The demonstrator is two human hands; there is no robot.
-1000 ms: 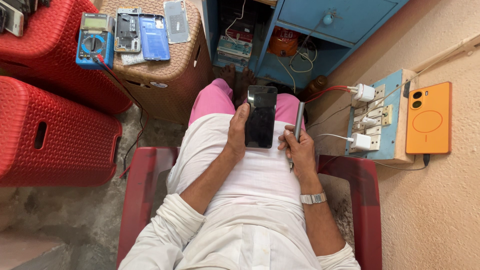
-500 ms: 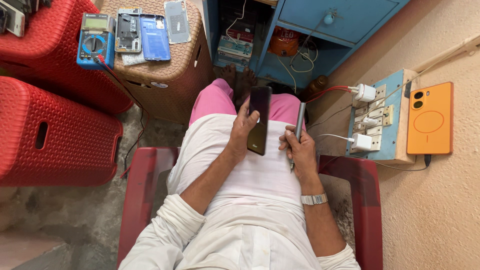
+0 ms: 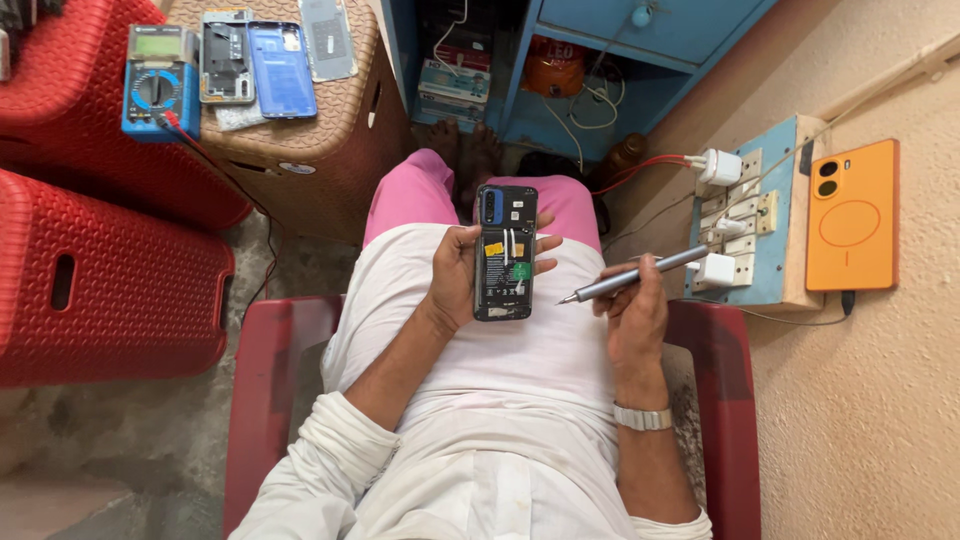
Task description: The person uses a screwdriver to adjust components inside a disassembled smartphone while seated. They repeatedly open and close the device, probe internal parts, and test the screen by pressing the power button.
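Left hand [image 3: 458, 280] grip now holds opened phone [image 3: 505, 252] innards-up; right hand [image 3: 630, 305] grips screwdriver [image 3: 630, 277], now level.

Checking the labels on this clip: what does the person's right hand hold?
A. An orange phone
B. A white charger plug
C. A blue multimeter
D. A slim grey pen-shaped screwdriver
D: the right hand grips a slim grey pen-shaped screwdriver, its tip pointing toward the opened phone held in the left hand.
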